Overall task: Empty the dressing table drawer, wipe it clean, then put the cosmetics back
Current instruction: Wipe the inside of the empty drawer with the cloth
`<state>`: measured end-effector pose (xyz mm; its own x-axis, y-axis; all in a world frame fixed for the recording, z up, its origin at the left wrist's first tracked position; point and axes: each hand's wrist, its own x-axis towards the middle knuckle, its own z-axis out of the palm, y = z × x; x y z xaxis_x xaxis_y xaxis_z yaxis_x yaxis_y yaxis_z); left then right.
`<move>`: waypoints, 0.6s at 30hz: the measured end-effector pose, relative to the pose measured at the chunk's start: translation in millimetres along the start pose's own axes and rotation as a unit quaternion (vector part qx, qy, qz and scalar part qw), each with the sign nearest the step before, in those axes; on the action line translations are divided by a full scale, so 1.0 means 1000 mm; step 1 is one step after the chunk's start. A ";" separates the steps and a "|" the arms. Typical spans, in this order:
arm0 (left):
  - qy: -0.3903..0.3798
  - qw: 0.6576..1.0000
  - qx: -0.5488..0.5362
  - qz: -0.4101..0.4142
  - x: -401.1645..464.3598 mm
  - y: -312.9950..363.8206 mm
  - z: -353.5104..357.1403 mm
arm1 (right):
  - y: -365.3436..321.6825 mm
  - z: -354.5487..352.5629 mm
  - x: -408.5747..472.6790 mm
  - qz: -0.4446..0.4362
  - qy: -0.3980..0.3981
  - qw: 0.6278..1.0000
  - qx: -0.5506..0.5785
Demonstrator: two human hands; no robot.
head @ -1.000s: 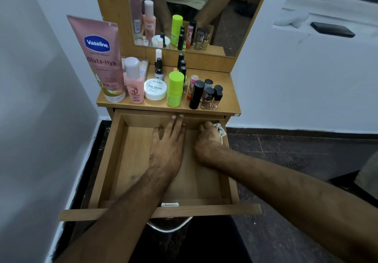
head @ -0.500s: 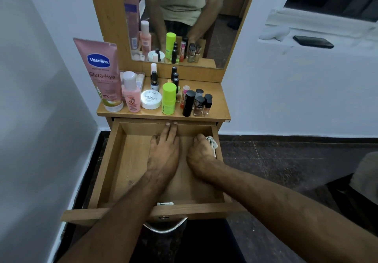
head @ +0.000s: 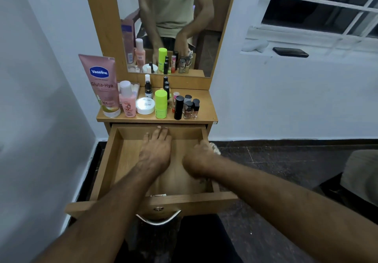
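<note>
The wooden drawer (head: 106, 160) is pulled out and holds no cosmetics. My left hand (head: 156, 150) lies flat on its floor, fingers straight and reaching the back wall. My right hand (head: 197, 158) grips a pale cloth (head: 215, 149) against the drawer's right side; most of the cloth is hidden under the fingers. On the tabletop (head: 206, 107) stand the cosmetics: a pink Vaseline tube (head: 101, 82), a pink bottle (head: 127, 101), a white jar (head: 145, 105), a lime-green stick (head: 161, 104), a black tube (head: 179, 107) and small nail polish bottles (head: 190, 108).
A mirror (head: 173, 23) rises behind the tabletop. White walls close in on the left and right. A black phone (head: 290, 52) lies on the window sill at the right. The floor (head: 286, 160) is dark tile. A metal handle (head: 158, 219) hangs from the drawer front.
My right hand with the cloth has slid back along the drawer's right side, toward the front. My left hand stays flat on the drawer floor. The camera has tilted up.
</note>
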<state>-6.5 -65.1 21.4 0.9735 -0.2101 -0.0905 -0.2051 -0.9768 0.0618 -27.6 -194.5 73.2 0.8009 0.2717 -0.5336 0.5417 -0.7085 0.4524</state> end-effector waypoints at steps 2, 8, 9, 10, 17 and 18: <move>0.001 1.000 -0.002 0.000 -0.006 0.001 -0.002 | 0.030 -0.013 -0.011 0.053 0.069 0.995 0.056; 0.021 1.000 -0.001 0.007 -0.008 0.014 -0.003 | 0.089 0.001 -0.025 0.185 0.175 0.936 0.241; 0.021 1.000 0.000 0.008 -0.007 0.016 -0.001 | 0.088 0.004 -0.024 0.185 0.190 0.924 0.276; 0.020 1.000 0.001 0.008 -0.007 0.018 0.001 | 0.084 0.005 -0.021 0.182 0.210 0.912 0.301; 0.030 0.999 0.014 -0.012 -0.012 0.009 0.031 | 0.015 0.024 0.030 0.062 0.295 0.952 0.050; 0.019 0.999 0.024 -0.014 -0.013 0.008 0.033 | 0.011 0.028 0.037 0.048 0.280 0.959 0.012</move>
<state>-24.2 -71.1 -9.9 0.9817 -0.1827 -0.0529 -0.1823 -0.9832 0.0126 1.0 -210.5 38.0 0.8622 0.5063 -0.0188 0.4572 -0.7615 0.4594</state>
